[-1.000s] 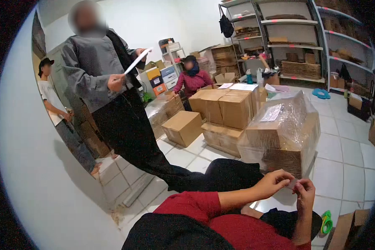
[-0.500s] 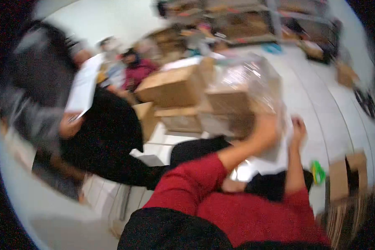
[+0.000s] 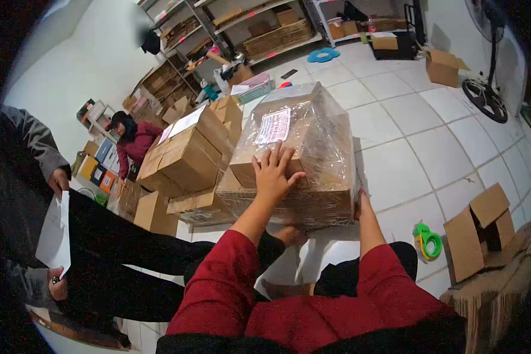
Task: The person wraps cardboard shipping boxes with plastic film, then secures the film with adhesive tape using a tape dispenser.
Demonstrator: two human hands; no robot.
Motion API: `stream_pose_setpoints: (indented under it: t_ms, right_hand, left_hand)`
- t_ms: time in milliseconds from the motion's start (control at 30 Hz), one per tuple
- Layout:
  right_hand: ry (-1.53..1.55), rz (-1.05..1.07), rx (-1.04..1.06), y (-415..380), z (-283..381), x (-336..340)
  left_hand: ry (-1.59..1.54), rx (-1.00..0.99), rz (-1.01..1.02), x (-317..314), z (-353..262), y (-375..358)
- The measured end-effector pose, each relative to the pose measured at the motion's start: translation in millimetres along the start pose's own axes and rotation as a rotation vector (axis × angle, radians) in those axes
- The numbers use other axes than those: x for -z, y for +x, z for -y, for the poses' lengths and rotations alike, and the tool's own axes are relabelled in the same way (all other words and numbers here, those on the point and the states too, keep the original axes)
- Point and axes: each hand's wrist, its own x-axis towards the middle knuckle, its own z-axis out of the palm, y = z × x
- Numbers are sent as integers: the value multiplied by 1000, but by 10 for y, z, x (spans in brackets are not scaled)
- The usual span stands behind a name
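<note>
Cardboard box [image 3: 289,177] wrapped in shiny clear plastic film.
Matt brown cardboard shows under the glossy, crinkled film; a paper label [image 3: 272,125] sits on top. The floor [image 3: 419,147] is smooth, pale tile; the sleeves [image 3: 218,289] are soft red cloth.

A white tiled floor [image 3: 395,171] carries the plastic-wrapped carton [image 3: 295,159] under the left hand [image 3: 272,171], a green tape dispenser [image 3: 426,239] right of the right forearm, and an open box [image 3: 481,236] beyond it.

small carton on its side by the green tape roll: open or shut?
Open. The small carton has its flaps splayed out, dark interior showing.
</note>
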Motion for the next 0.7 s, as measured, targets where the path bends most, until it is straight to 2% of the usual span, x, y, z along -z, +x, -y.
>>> stream_pose_setpoints:
  t_ms: [33, 100, 200, 267, 333, 433, 500, 533, 600, 633, 700]
  right_hand:
    - [-58, -94, -77, -142, 58, -66]
    - [-114, -100, -69, -253, 51, -106]
    - [-179, -20, 0, -451, 79, -249]
    - [-146, 68, -143, -324, 73, -88]
    - [-180, -9, -145, -369, 100, -129]
    - [-91, 1, -129, -782, 163, -472]
    - [-167, -1, 86, -892, 172, -517]
    - [-155, -18, 80, -953, 185, -531]
    - [-337, -56, 194, -1091, 276, -669]
    - [-324, -69, 188, -1201, 287, -761]
    - [5, 91, 186, -1409, 364, -1019]
  left_hand:
    - [2, 12, 12, 1, -6, -8]
    - [-35, 18, 23, 6, -13, -18]
    - [-68, 40, 21, 28, -44, -27]
    - [-69, 65, 17, -15, -46, -38]
    - [-86, 105, 25, 13, -79, -5]
    - [-68, 84, 45, 30, -44, -9]
    - [-77, 60, 46, 36, -19, -6]
    - [-81, 73, 39, 18, 6, -25]
    - [-85, 86, 30, 62, 59, -15]
    - [-89, 75, 45, 85, 96, -62]
    - [-159, 117, 17, 124, 196, -135]
